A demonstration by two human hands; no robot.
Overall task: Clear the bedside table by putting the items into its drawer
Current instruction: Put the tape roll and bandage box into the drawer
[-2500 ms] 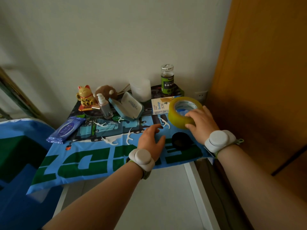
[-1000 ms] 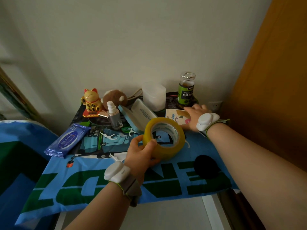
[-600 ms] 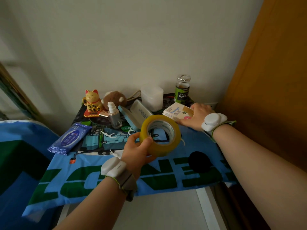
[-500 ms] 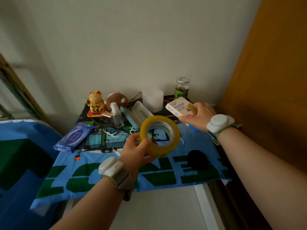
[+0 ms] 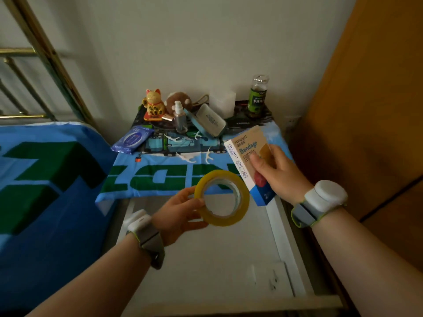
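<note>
A: What is the person holding?

B: The left hand (image 5: 180, 213) grips a yellow tape roll (image 5: 222, 197) by its rim. The right hand (image 5: 274, 170) pinches a bandage box (image 5: 249, 165). Both things hang in the air over the open drawer (image 5: 206, 259), touching nothing below.

A: How should they go in?

B: Probably low and slow. The roll should lie flat on the drawer floor so it can't roll. The box could lie flat beside the roll, not on top of it.

A: What else is near the drawer?

B: Behind the drawer, the table top holds a blue wipes pack (image 5: 132, 139), a gold cat (image 5: 153, 107), a brown plush toy (image 5: 178, 102), a spray bottle (image 5: 179, 120), an open glasses case (image 5: 209, 121), a white cup (image 5: 222, 104) and a green jar (image 5: 258, 96). Small white floss picks (image 5: 187, 157) lie on the blue cloth (image 5: 160, 177).

A: Is anything in the way?

B: The cloth hangs over the back edge of the drawer. It could get caught when the drawer shuts.
</note>
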